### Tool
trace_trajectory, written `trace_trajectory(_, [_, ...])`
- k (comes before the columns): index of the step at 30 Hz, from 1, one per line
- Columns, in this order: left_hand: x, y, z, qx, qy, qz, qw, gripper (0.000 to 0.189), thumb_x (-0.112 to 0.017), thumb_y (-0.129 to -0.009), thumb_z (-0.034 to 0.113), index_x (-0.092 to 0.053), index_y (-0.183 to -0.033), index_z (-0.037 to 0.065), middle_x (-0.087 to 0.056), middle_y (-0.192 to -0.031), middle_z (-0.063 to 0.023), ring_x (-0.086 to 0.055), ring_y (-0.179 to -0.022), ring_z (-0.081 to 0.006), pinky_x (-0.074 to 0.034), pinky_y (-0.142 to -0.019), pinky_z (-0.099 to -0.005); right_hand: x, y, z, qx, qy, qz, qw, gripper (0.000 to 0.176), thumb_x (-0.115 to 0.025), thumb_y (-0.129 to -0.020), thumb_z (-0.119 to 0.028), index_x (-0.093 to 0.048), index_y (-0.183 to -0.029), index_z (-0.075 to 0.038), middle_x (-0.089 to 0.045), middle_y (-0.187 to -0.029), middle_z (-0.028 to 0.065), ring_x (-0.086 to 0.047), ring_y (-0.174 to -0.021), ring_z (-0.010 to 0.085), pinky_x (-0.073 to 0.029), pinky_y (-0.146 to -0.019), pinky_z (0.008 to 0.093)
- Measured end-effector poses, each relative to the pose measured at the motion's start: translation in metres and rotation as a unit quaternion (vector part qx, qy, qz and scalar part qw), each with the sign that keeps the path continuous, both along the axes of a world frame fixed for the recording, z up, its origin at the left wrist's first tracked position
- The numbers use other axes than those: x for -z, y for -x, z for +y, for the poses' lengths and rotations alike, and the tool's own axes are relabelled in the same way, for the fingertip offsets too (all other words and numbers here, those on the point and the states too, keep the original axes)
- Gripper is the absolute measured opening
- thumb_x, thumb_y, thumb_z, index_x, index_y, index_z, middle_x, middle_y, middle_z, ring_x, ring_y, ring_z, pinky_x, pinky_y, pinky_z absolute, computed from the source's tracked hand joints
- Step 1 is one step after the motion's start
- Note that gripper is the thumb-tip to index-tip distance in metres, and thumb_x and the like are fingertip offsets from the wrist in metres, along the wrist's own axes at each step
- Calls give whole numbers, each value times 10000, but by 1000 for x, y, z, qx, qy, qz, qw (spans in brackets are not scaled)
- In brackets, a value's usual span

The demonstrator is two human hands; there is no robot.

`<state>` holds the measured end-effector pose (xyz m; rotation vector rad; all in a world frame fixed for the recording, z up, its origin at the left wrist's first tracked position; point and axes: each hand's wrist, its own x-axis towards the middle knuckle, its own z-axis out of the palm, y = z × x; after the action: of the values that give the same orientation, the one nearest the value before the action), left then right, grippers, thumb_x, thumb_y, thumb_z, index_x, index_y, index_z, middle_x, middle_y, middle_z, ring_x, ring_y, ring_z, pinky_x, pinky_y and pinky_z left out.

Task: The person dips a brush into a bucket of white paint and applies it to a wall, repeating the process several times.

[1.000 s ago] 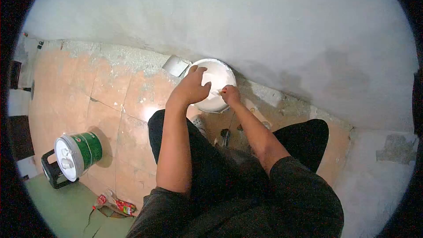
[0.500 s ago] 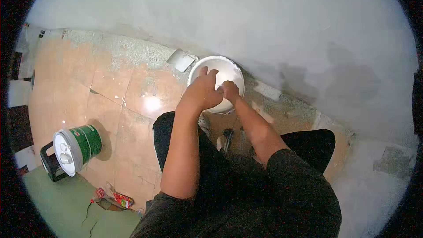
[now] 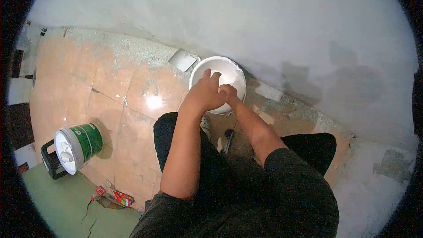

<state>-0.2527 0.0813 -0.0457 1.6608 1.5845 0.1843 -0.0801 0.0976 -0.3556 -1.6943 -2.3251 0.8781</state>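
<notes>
A white bucket with a pale inside stands on the floor against the wall. My left hand is over the bucket, its fingers stretched out and apart across the opening. Beside it, my right hand is closed at the bucket's near right side, close to or touching the left hand's thumb side. What the right hand holds, if anything, is hidden. A flat whitish plate lies just left of the bucket's rim.
A green and white paint pail stands at left with white items on its lid. Red wrappers lie on the green floor patch. Between my legs is a dark-handled tool. A grey wall rises behind the bucket.
My right hand has shifted slightly down and left, closer against my left hand. The whole view has moved slightly; the bucket and pail stay in place.
</notes>
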Motion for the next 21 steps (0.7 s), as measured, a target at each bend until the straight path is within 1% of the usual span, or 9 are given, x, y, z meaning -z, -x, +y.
trace_trajectory(2, [9,2,0,11,-9,10,1000,529,-569,-812,238,-416,-1263,6,-311,-1366,-271,-426,-1190,-413,-378,-991,-422,-28,0,6,6,-55,28,998,169,-589,-748,-202,-656,-795,-55,-639,-848,192,-622,-809,368,-498,-757,442])
trace_trajectory(4, [16,3,-1,15,-14,-1,1000,532,-564,-813,256,-422,-1261,6,-304,-1375,-262,-423,-1193,-414,-372,-995,-420,-41,-5,21,-17,2,-35,999,238,-573,-743,-252,-666,-780,-36,-640,-854,210,-621,-789,379,-498,-735,462])
trace_trajectory(5, [11,2,-1,8,-12,-6,1000,538,-567,-793,238,-423,-1244,-16,-293,-1359,-306,-434,-1172,-430,-381,-983,-424,-46,-8,24,62,42,-15,997,277,-551,-736,-266,-667,-766,-16,-637,-820,225,-621,-756,382,-501,-704,478])
trace_trajectory(9, [13,1,2,22,-30,0,999,548,-575,-774,225,-423,-1229,-40,-275,-1331,-373,-450,-1144,-450,-383,-975,-430,-54,-36,22,67,133,-12,989,261,-534,-755,-227,-657,-735,2,-651,-753,191,-631,-643,278,-497,-573,406])
trace_trajectory(11, [14,1,6,25,-12,-6,1000,552,-578,-774,232,-428,-1230,-41,-293,-1330,-360,-445,-1152,-445,-382,-979,-426,-43,-50,3,278,417,229,834,201,-615,-798,-229,-646,-835,-34,-633,-699,78,-538,-538,103,-427,-442,279])
trace_trajectory(14, [19,3,7,28,-20,-15,999,564,-581,-776,237,-426,-1242,-40,-300,-1340,-339,-424,-1179,-435,-375,-988,-417,-31,-50,-35,296,444,365,763,206,-607,-805,-226,-613,-859,-27,-609,-661,50,-469,-459,114,-339,-368,285])
trace_trajectory(17, [19,3,6,33,-14,10,999,587,-576,-783,260,-414,-1269,-27,-304,-1356,-307,-403,-1206,-416,-363,-1001,-412,-49,-37,-62,322,474,371,730,201,-603,-811,-224,-585,-837,-25,-597,-651,58,-477,-466,130,-323,-378,283])
trace_trajectory(20, [12,2,2,32,2,18,999,586,-564,-791,283,-418,-1272,-19,-342,-1339,-280,-401,-1213,-401,-352,-1010,-412,-37,-34,-88,304,374,404,778,239,-629,-796,-236,-553,-853,-18,-582,-638,67,-486,-481,158,-361,-408,309])
trace_trajectory(21, [13,1,1,36,2,22,999,586,-562,-793,289,-417,-1272,-17,-350,-1333,-276,-402,-1213,-399,-352,-1011,-415,-37,-16,-88,331,193,92,919,252,-640,-786,-265,-542,-781,-33,-527,-583,55,-458,-451,172,-369,-420,316])
